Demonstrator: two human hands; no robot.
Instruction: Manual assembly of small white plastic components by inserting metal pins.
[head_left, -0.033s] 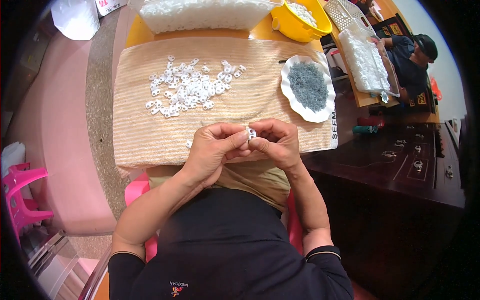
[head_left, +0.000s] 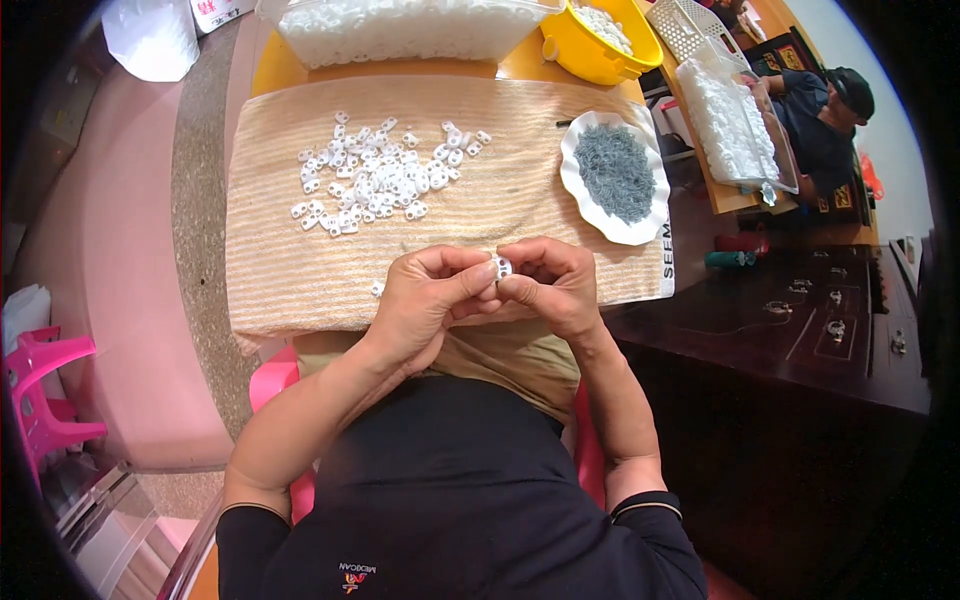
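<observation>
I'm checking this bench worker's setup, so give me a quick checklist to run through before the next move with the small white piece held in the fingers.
1. Small white plastic piece pinched between both hands: ok, left hand and right hand meet on it.
2. Hands over the work surface: ok, they sit above the near edge of the beige woven mat.
3. Supply of loose white pieces: ok, a scattered pile lies on the mat ahead.
4. White scalloped dish of small grey parts: ok, full, at the right.
5. Whether a grey part is already fitted in the held piece: cannot tell, fingers cover it.
6. Stray white piece by the left hand: not ok, apart from the pile.
</observation>
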